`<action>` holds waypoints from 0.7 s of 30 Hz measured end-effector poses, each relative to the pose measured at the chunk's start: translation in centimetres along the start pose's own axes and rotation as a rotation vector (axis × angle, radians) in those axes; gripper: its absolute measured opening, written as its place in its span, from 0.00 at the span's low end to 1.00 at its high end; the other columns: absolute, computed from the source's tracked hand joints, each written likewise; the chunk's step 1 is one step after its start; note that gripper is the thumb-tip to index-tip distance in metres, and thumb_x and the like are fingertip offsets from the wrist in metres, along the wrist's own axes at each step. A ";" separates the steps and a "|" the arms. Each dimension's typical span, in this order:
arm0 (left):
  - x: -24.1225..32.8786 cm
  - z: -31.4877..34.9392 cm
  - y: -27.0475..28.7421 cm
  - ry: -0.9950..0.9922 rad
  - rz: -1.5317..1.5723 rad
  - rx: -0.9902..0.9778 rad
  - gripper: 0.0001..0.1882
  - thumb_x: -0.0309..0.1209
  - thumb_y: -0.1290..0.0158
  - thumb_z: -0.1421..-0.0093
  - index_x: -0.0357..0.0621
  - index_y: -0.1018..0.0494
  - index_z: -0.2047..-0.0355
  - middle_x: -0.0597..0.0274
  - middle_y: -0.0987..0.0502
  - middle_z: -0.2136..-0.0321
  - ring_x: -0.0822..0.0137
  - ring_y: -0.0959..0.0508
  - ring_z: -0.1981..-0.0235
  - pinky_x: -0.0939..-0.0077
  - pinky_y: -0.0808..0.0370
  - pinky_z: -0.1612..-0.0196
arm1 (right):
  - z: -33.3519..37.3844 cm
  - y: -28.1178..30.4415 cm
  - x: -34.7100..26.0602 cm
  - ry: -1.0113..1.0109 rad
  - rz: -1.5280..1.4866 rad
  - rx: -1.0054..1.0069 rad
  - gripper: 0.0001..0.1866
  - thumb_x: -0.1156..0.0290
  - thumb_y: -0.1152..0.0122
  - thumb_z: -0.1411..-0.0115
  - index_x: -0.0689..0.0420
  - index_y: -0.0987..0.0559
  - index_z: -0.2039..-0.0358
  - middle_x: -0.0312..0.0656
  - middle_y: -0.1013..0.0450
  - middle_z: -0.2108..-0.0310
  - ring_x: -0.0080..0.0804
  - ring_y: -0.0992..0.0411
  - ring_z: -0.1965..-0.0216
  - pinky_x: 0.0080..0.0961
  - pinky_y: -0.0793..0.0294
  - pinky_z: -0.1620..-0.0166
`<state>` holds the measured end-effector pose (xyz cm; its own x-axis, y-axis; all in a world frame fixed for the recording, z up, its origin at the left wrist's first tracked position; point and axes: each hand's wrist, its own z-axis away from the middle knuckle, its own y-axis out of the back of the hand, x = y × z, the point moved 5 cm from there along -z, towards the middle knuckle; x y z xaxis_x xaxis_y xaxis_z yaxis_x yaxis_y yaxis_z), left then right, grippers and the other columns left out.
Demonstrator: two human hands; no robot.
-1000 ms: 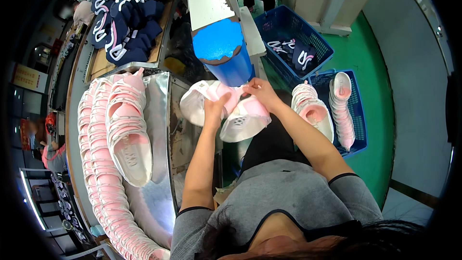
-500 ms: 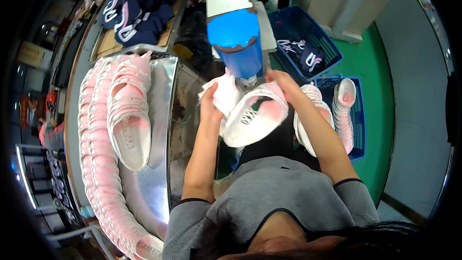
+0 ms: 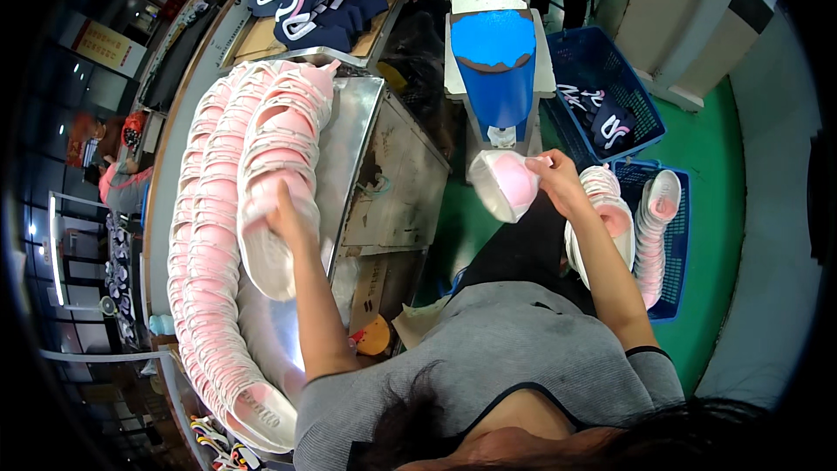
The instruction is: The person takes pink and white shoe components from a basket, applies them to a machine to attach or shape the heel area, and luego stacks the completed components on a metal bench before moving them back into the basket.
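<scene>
A white shoe upper with pink lining [image 3: 510, 181] hangs from my right hand [image 3: 562, 181], whose fingers pinch it at one edge below the blue machine head [image 3: 495, 87]. My left hand [image 3: 286, 216] has reached to the metal-topped table and is closed on the nearest pink-and-white shoe upper [image 3: 268, 263] of the inner row; some of its fingers are blurred. Behind that upper, more of the same kind are nested in a row [image 3: 283, 118]. Two longer curved rows of nested uppers [image 3: 209, 244] lie to its left.
Navy shoe pieces [image 3: 323, 0] are heaped on a board at the far left. Behind the machine, a blue crate [image 3: 641, 92] holds more navy pieces. A nearer blue basket [image 3: 678, 249] holds stacked pink uppers [image 3: 656, 231]. More uppers [image 3: 602, 225] sit beside my right forearm.
My left hand has moved from the piece below the machine to the inner row on the table. My right hand keeps an upper, now turned and lower in view. The whole view has shifted.
</scene>
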<state>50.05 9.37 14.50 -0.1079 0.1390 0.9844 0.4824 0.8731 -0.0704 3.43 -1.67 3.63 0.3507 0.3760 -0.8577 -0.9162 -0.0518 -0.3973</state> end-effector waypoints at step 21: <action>-5.0 20.2 -10.4 0.274 -0.155 -0.985 0.15 0.34 0.48 0.40 0.37 0.28 0.57 0.63 0.28 0.59 0.71 0.29 0.58 0.76 0.32 0.56 | 0.5 -4.1 2.3 0.080 0.039 0.027 0.06 0.72 0.40 0.42 0.60 0.26 0.71 0.32 0.32 0.77 0.18 0.35 0.75 0.15 0.37 0.69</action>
<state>28.04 9.05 7.10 -0.0876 -0.1608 0.9831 0.9910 0.0860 0.1024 7.88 -0.10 3.50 0.3279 0.2994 -0.8960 -0.9340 -0.0392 -0.3550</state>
